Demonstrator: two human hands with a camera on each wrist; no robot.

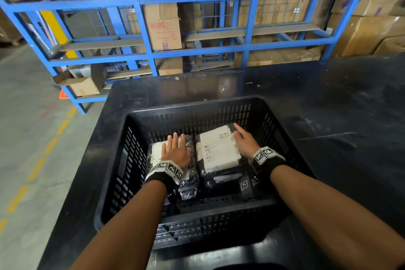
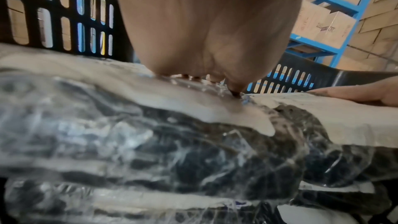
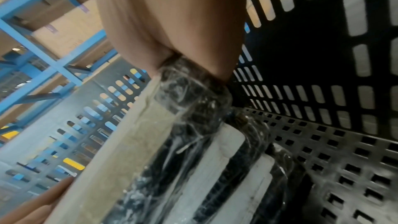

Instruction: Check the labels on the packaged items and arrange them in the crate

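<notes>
A black slotted crate (image 1: 197, 105) stands on a dark table (image 1: 339, 103). Inside it lie two stacks of plastic-wrapped dark packages with white labels. My left hand (image 1: 175, 149) lies flat, fingers straight, on top of the left package (image 1: 155, 149). My right hand (image 1: 244, 141) rests with straight fingers along the right edge of the right package (image 1: 217, 149), whose printed label faces up. In the left wrist view the palm (image 2: 204, 31) presses on the wrinkled wrap (image 2: 150, 142). In the right wrist view the right hand (image 3: 172, 23) leans against the package's side (image 3: 183, 125), close to the crate wall (image 3: 301, 57).
Blue steel shelving (image 1: 140, 28) loaded with cardboard boxes rises behind the table. An open cardboard box (image 1: 81, 83) sits on its low shelf at left. Left of the table the concrete floor bears a dashed yellow line (image 1: 37, 169). More cartons (image 1: 372, 28) are stacked at the right.
</notes>
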